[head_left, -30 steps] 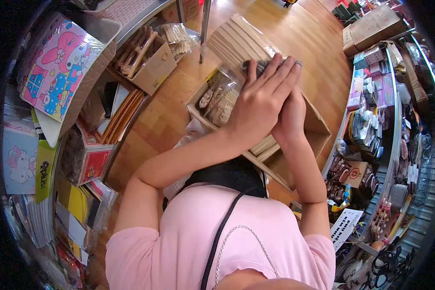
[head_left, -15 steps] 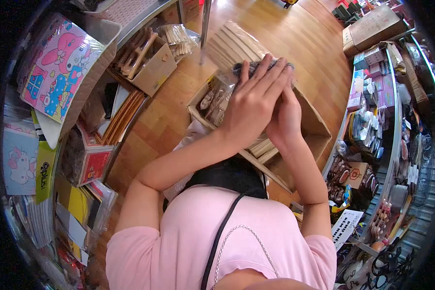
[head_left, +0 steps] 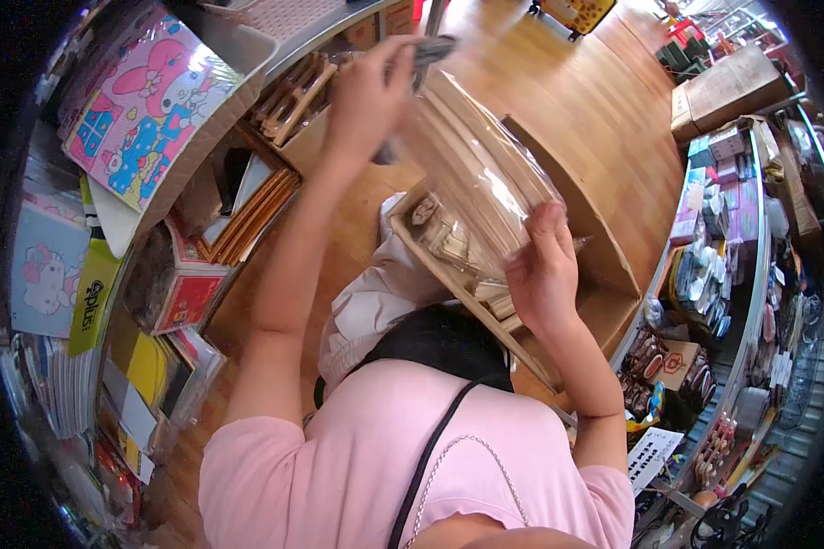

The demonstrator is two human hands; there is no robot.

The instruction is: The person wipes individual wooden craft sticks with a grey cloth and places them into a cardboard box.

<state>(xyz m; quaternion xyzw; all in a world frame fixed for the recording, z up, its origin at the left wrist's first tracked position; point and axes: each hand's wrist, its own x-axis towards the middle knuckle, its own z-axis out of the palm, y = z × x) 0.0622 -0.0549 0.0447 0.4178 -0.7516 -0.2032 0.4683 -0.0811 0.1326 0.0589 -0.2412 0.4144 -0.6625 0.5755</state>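
My left hand (head_left: 371,96) is raised at the upper middle, blurred by motion, with its fingers closed round a dark grey cloth (head_left: 435,49). A clear plastic-wrapped pack of flat, pale wooden pieces (head_left: 476,165) is tilted above an open cardboard box (head_left: 609,270). My right hand (head_left: 545,270) grips the near end of this pack, thumb on top. The far end of the pack lies close to my left hand and the cloth. Inside the box, more plastic-wrapped wooden pieces (head_left: 458,242) show; the pack hides part of them.
Shelves on the left hold cartoon-printed folders (head_left: 142,110), picture frames (head_left: 252,215) and a red-and-white box (head_left: 188,297). On the right, a long shelf carries many small packaged goods (head_left: 705,274). A closed carton (head_left: 732,91) stands at the upper right. Wooden floor (head_left: 558,82) stretches ahead.
My hands were together on the cloth over the box. They have separated: the left moved up and left with the cloth, and the right lowered and took hold of the wrapped pack.
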